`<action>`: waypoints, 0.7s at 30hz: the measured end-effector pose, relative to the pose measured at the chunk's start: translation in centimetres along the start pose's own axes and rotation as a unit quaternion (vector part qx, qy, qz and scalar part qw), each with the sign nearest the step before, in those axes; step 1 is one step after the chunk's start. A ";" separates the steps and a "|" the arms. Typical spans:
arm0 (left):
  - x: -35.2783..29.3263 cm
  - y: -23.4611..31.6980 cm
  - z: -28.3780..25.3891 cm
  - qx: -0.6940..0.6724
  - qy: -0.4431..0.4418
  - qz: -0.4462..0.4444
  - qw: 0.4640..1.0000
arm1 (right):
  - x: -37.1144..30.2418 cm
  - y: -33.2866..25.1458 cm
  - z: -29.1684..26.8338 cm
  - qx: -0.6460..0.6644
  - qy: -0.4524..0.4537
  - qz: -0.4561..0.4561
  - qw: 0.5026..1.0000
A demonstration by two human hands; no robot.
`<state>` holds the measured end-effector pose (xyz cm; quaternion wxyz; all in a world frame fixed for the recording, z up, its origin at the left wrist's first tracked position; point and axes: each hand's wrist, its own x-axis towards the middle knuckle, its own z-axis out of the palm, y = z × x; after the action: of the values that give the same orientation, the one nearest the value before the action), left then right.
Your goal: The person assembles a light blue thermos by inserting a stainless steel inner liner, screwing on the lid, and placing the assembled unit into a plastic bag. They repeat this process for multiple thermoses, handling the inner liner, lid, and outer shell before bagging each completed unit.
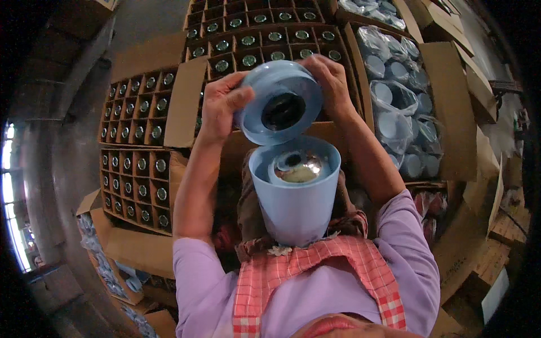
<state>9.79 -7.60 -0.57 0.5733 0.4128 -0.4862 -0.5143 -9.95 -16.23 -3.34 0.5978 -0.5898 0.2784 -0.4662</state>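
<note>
Blue container is open from above on the near side, but the blue cover overhangs its far edge. Left of that forearm? Nope, divided cartons and a flap crowd it.

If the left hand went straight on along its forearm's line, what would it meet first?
Likely the divided carton, past the round blue part the left hand holds; depth is unclear.

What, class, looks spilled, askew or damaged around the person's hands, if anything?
Nothing looks spilled or plainly damaged. The blue ring-shaped part sits tilted over the blue container, but the left hand and right hand hold it, so that hardly seems odd. Whether its lower edge touches the rim is unclear.
</note>
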 end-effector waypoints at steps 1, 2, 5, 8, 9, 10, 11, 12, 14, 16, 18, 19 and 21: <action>0.6 -0.9 -0.7 0.007 0.002 0.003 1.000 | 1.1 0.4 0.5 -0.016 0.042 -0.028 0.999; 1.2 -1.7 -1.2 -0.036 0.088 -0.005 0.995 | 1.9 0.5 1.0 -0.033 0.086 -0.053 0.994; 3.2 -2.9 -1.3 -0.120 0.242 -0.023 0.963 | 3.3 0.3 1.1 -0.315 0.030 -0.344 0.884; 3.9 -3.3 -1.8 -0.136 0.271 -0.048 0.952 | 2.1 -0.2 2.7 -0.481 -0.070 -0.190 0.853; 4.0 -3.6 -1.8 0.024 0.268 0.004 0.963 | 2.4 0.4 2.7 -0.475 -0.101 -0.090 0.869; 4.0 -4.0 -1.6 0.184 0.257 0.057 0.947 | 2.6 1.1 2.8 -0.475 -0.097 -0.090 0.870; 4.0 -3.9 -0.1 0.213 0.264 0.123 0.932 | 2.8 2.0 2.7 -0.348 -0.089 0.009 0.933; 3.9 -3.8 0.6 0.214 0.258 0.125 0.934 | 2.9 2.9 2.7 -0.207 -0.077 0.107 0.970; 3.7 -3.7 1.2 0.352 0.224 0.218 0.882 | 3.2 3.8 3.4 -0.135 -0.039 0.123 0.982; 3.8 -4.2 0.7 0.365 0.232 0.214 0.876 | 3.1 3.4 3.8 -0.081 -0.050 0.132 0.987; 3.8 -4.8 0.3 0.337 0.280 0.187 0.879 | 2.8 3.2 4.0 -0.094 -0.037 0.119 0.988; 4.0 -5.0 0.0 0.255 0.290 0.148 0.910 | 2.8 3.6 3.8 -0.276 -0.054 -0.054 0.958; 4.2 -4.9 0.0 0.215 0.294 0.120 0.923 | 2.7 4.2 3.4 -0.479 -0.072 -0.274 0.831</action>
<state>8.87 -12.39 -4.82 0.6455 0.5975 -0.4403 -0.1801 -4.89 -17.70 -6.34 0.1062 -0.8860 0.2501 -0.3757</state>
